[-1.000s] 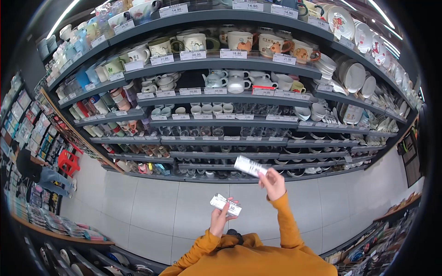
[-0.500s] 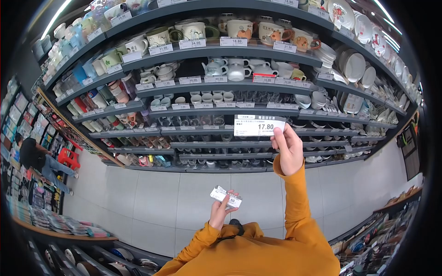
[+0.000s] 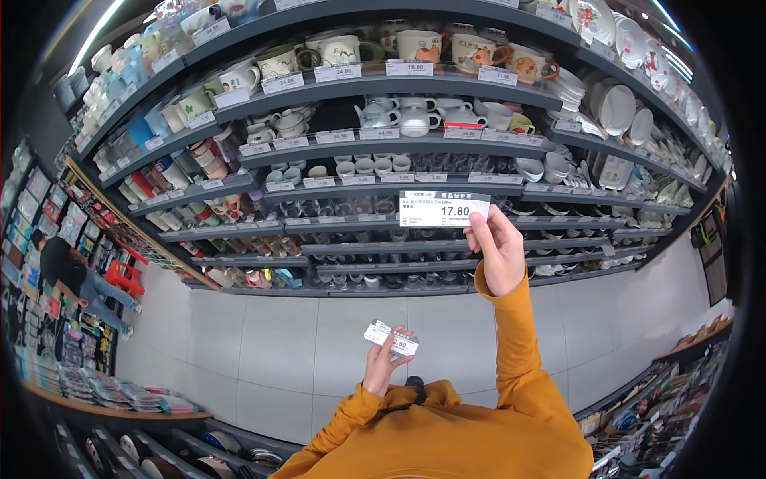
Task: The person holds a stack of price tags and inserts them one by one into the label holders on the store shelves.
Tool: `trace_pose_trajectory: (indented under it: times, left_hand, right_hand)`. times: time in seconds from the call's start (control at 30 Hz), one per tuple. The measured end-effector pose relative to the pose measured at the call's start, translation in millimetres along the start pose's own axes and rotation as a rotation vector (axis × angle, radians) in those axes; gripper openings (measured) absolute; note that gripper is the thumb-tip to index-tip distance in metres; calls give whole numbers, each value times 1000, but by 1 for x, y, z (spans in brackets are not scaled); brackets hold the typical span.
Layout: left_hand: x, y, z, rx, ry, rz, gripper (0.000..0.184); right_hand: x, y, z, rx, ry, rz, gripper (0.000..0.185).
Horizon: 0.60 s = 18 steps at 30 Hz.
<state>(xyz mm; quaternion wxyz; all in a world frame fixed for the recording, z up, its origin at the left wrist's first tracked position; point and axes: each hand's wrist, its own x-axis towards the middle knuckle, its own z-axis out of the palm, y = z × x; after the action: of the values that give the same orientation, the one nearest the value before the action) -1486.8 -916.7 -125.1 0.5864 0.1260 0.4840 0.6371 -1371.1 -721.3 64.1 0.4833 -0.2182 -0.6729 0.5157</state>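
My right hand is raised in front of the shelves, pinching the right end of a white price tag that reads 17.80. Lower down, near my body, my left hand grips a small stack of price tags; the top one partly shows "2.50" beside the thumb. Behind the raised tag run the shelf edges with their own price labels. Mugs line an upper shelf, and teapots stand on the one below. Small cups sit in a row further down.
Plates stand at the right of the shelving, and tumblers at the left. A person in a dark top bends by the left-hand rack near a red stool. Pale floor tiles lie between the shelves and me.
My right hand and the 17.80 tag have shifted slightly left and up, and the tag faces me more squarely. My left hand keeps its stack with hardly any movement. The view has shifted slightly.
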Motion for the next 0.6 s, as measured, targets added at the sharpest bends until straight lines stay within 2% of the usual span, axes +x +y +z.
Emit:
trace_pose_trajectory:
  times: [0.27,0.6]
  left_hand:
    - [-3,4,-1,7,-21,3,44]
    - [-7,-6,0,35,-13,-13,44]
  right_hand:
    - [1,-3,4,-20,43,-8,22]
    - [-6,3,-4,-35,-38,42,19]
